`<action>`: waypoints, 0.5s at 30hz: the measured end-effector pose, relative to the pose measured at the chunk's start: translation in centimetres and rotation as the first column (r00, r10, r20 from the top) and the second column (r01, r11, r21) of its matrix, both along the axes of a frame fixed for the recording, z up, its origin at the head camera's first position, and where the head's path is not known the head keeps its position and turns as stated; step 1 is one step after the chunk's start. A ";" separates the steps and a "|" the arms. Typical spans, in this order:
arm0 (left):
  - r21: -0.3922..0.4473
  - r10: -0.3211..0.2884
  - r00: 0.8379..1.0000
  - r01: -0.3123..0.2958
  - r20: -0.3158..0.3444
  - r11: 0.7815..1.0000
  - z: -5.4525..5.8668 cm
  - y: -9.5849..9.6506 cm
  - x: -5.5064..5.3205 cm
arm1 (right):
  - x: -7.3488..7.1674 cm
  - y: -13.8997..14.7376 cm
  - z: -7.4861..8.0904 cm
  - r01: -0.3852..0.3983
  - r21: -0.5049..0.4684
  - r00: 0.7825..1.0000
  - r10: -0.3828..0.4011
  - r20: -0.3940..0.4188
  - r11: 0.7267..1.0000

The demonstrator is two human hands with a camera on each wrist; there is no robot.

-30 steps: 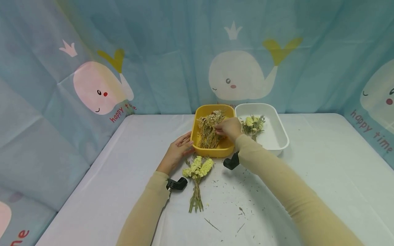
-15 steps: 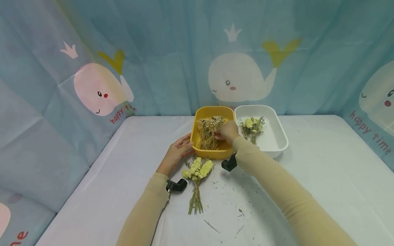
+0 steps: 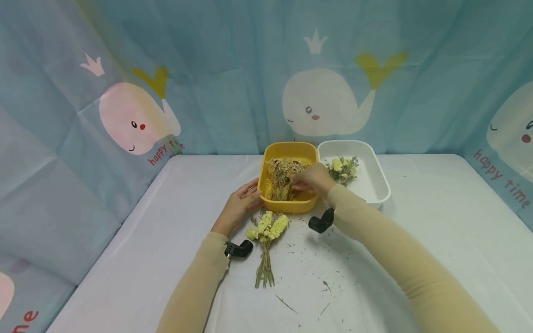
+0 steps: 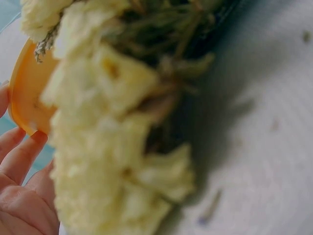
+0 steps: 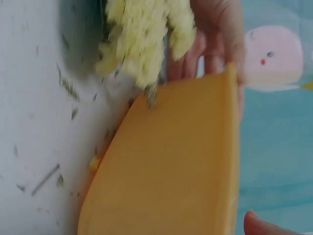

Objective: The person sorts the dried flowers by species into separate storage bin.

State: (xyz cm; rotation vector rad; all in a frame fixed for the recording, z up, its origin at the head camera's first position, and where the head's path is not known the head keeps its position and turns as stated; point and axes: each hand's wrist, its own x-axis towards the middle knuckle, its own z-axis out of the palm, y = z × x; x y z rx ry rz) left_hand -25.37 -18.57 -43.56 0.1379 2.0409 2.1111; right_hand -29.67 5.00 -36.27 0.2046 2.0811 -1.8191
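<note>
In the head view, my left hand [image 3: 238, 203] rests against the left side of a yellow bin [image 3: 291, 206], its fingers along the outer wall and its thumb by the front corner. My right hand [image 3: 313, 178] reaches into the same bin from the right. Its thumb and fingers pinch at the stems of tan dried flowers [image 3: 283, 178] lying there; the fingertips are partly hidden among them. In front of the bin lies a tied bunch of pale yellow dried flowers [image 3: 267, 229], which fills much of the left wrist view, blurred and close.
A white bin [image 3: 374, 178] stands against the yellow one on the right, with a small yellow flower bunch [image 3: 342, 170] inside. Loose stem bits [image 3: 287, 305] and crumbs are scattered over the white tabletop. A blue whale-print curtain [image 3: 233, 92] hangs behind.
The dried flowers in the yellow bin have sunk lower and spread to the right. My right hand dipped slightly left, then moved back right. My left hand stays put.
</note>
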 end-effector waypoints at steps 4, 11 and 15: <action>-0.008 -0.002 1.000 0.002 -0.002 1.000 0.0 0.0 -0.1 | 1.4 0.6 0.7 -0.052 -0.038 0.998 0.050 -0.047 0.998; -0.002 0.005 1.000 -0.005 0.005 1.000 0.1 0.1 -0.1 | 5.1 1.1 1.9 -0.175 -0.066 0.980 0.167 -0.111 0.982; 0.004 0.007 1.000 -0.007 0.009 1.000 0.0 0.1 0.0 | 6.9 0.9 1.9 -0.221 -0.045 0.972 0.216 -0.089 0.974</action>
